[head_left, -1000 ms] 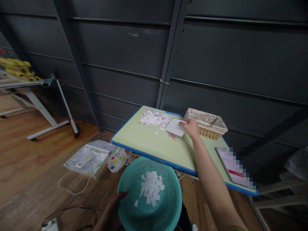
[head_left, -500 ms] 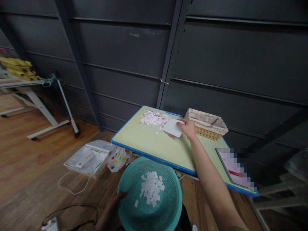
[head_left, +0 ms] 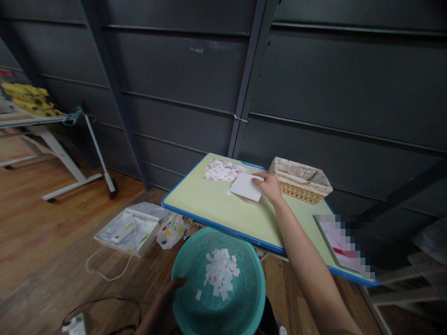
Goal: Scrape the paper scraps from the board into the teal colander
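Note:
A stiff white card is pinched in my right hand, tilted just above the light green tabletop. Beside the card's far left edge lies a spread pile of small pinkish-white paper scraps. My left hand grips the left rim of a teal plastic strainer basket, its thumb over the edge and its other fingers hidden. Inside the basket rests a heap of small white paper pieces, with one piece lying apart from the heap.
A lined wicker basket stands at the table's back right. A flat panel, partly pixelated, lies at the right edge. On the floor at left are an open white box, a patterned plastic bag and cables. A dark panelled wall rises behind.
My right hand has moved the card slightly to the left along the tabletop, over a small loose scrap. My left hand and the teal basket look nearly unchanged.

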Tool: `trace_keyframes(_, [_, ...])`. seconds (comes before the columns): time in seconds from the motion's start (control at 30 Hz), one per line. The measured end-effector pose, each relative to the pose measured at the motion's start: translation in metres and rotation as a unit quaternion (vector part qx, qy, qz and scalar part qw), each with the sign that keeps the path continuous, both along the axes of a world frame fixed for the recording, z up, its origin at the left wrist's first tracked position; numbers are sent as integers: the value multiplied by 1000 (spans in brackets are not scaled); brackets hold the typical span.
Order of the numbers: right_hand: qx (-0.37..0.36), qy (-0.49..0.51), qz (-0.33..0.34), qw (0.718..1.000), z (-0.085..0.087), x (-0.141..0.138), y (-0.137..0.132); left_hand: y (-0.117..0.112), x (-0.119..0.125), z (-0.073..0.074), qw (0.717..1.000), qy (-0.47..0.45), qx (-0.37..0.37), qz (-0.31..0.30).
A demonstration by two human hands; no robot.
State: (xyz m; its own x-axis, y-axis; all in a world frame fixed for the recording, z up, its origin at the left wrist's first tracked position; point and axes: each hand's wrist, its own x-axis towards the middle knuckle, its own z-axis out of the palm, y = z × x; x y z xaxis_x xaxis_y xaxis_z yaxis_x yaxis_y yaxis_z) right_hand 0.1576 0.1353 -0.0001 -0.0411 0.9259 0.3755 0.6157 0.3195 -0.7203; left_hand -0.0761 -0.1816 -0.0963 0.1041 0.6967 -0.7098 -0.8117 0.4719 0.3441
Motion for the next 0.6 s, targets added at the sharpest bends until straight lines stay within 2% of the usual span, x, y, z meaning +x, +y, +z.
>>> trace_keyframes(0.13, [-1, 44, 6, 999, -4, 4, 6, 0, 1, 0, 1000, -8, 6, 4])
trace_keyframes(0.3, [-2, 19, 4, 1000, -7, 9, 9, -1, 0, -6, 1000, -4, 12, 16])
trace_keyframes(0.43, [-5, 34, 17, 999, -5, 9, 7, -1, 0, -5, 1000, 1, 0, 23])
trace_keyframes(0.6, [-5, 38, 28, 999, -2, 5, 2, -1, 0, -9, 1000, 12, -20, 8])
